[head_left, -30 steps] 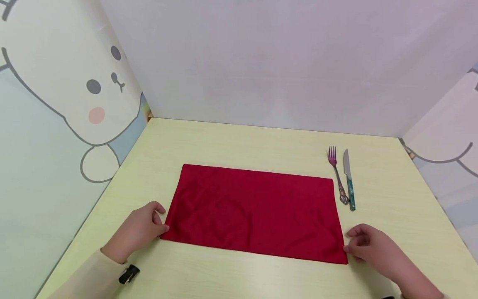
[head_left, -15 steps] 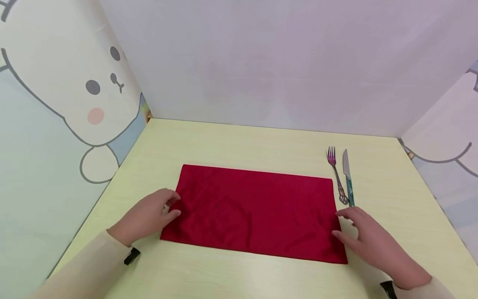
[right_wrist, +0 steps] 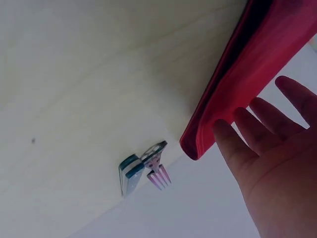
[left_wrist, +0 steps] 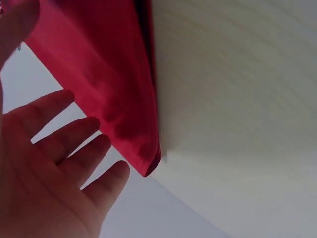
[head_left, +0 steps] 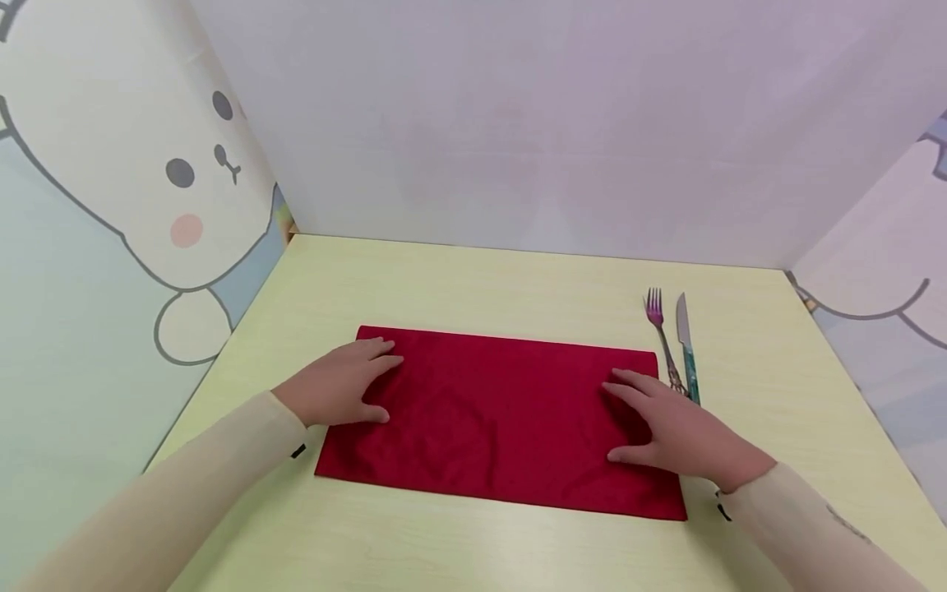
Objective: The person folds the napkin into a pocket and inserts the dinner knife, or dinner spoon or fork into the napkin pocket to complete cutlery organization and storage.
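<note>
A red cloth (head_left: 496, 419), folded into a long rectangle, lies flat on the pale table, faintly creased. Over its left end is my left hand (head_left: 342, 382), fingers spread and thumb apart. My right hand (head_left: 673, 427) hovers likewise over the right end, palm down with fingers extended. Both wrist views show a gap between the palm and the cloth, and nothing is held. The cloth's folded layers (right_wrist: 198, 141) show at its edge in the right wrist view. In the left wrist view, the fingertips (left_wrist: 116, 171) overlap the cloth's far edge.
A fork (head_left: 655, 311) with purplish tines and a knife (head_left: 686, 345) with a green handle lie side by side just right of the cloth. Behind the table (head_left: 473, 275) hangs a pale curtain (head_left: 518, 123). A printed cartoon sheet (head_left: 89, 230) lines the left side.
Both hands have left the cloth's near side edges and moved inward and forward over it, their fingers spreading. Cloth, fork and knife stay in place.
</note>
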A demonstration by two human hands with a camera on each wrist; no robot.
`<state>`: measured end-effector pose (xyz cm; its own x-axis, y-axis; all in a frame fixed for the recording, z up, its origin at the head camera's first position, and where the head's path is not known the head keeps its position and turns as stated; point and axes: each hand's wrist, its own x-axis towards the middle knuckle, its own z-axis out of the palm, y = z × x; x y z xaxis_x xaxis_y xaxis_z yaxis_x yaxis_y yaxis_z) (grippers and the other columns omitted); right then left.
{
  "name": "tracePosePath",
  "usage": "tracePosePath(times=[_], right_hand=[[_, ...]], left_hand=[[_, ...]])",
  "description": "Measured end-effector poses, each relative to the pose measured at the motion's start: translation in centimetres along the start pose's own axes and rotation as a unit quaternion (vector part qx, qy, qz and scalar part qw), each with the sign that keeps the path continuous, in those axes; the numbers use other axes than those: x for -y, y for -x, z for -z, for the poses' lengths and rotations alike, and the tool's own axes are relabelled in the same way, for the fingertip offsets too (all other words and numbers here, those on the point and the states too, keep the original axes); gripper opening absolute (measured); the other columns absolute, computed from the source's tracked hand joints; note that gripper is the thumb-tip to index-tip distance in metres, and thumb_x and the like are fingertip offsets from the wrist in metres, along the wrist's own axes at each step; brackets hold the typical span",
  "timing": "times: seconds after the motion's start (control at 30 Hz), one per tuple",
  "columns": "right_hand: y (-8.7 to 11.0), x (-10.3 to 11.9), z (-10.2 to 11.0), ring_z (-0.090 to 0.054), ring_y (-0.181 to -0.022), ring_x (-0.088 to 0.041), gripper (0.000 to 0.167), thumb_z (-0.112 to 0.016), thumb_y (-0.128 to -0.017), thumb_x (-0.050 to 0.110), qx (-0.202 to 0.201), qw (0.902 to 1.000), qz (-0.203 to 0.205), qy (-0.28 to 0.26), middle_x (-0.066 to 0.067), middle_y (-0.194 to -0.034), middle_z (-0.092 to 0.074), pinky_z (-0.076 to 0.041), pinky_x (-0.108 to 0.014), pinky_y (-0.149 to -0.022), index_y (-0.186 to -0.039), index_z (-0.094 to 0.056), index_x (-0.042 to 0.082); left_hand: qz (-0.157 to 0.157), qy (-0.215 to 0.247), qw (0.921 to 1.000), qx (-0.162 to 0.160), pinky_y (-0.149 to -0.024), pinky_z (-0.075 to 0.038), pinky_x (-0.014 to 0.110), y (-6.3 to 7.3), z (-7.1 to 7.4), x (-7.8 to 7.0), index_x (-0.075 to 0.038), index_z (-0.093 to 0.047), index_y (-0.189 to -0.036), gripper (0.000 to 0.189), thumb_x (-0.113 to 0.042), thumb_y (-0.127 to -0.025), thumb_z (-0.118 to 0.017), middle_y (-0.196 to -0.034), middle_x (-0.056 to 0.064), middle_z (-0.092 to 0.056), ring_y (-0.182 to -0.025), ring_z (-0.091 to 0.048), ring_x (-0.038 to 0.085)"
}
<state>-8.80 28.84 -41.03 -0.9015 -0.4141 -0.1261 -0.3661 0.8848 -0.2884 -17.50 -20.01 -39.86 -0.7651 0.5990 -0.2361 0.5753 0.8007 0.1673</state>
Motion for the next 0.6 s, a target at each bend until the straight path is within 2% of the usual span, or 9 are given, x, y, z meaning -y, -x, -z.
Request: tracePosePath(times=[0.1,0.23,0.4,0.6], right_hand=[[-0.3,-0.1,-0.3,-0.037,-0.143,-0.043,0.107,-0.080,-0.073,0.071,0.020,0.9998,0.003,-0.007,-0.017,-0.161,-0.035,-0.052,-0.055,-0.101,-0.156,-0.046,0.012],[-0.4,-0.2,-0.6,-0.034,-0.144,-0.045,0.111,-0.080,-0.071,0.074,0.032,0.9995,0.002,-0.004,-0.018,-0.163,-0.033,-0.050,-0.057,-0.102,-0.156,-0.046,0.012],[-0.4,-0.4,-0.7,-0.032,-0.145,-0.047,0.111,-0.080,-0.071,0.073,0.035,0.9993,0.001,-0.008,-0.019,-0.163,-0.032,-0.049,-0.059,-0.103,-0.156,-0.045,0.011],[-0.6,-0.5,-0.7,-0.031,-0.146,-0.047,0.112,-0.080,-0.070,0.073,0.041,0.9990,-0.009,-0.015,-0.019,-0.164,-0.030,-0.049,-0.059,-0.102,-0.157,-0.044,0.012]], left_hand=[[0.002,0.010,0.9996,0.026,-0.112,-0.043,0.049,-0.4,-0.4,-0.2,-0.015,-0.046,-0.156,0.093,-0.050,-0.081,-0.086,-0.163,0.012,-0.035,-0.150,-0.030,0.037],[0.007,0.029,0.9983,0.050,-0.111,-0.044,0.048,-0.6,-0.8,-0.4,-0.017,-0.043,-0.159,0.095,-0.049,-0.081,-0.086,-0.166,0.011,-0.030,-0.152,-0.026,0.036],[0.012,0.045,0.9974,0.055,-0.111,-0.045,0.048,-0.7,-1.0,-0.3,-0.018,-0.041,-0.160,0.095,-0.048,-0.082,-0.085,-0.168,0.009,-0.027,-0.153,-0.023,0.035],[0.019,0.066,0.9960,0.057,-0.107,-0.048,0.050,-1.0,-1.2,0.2,-0.022,-0.038,-0.161,0.101,-0.050,-0.078,-0.088,-0.169,0.007,-0.024,-0.154,-0.021,0.035]])
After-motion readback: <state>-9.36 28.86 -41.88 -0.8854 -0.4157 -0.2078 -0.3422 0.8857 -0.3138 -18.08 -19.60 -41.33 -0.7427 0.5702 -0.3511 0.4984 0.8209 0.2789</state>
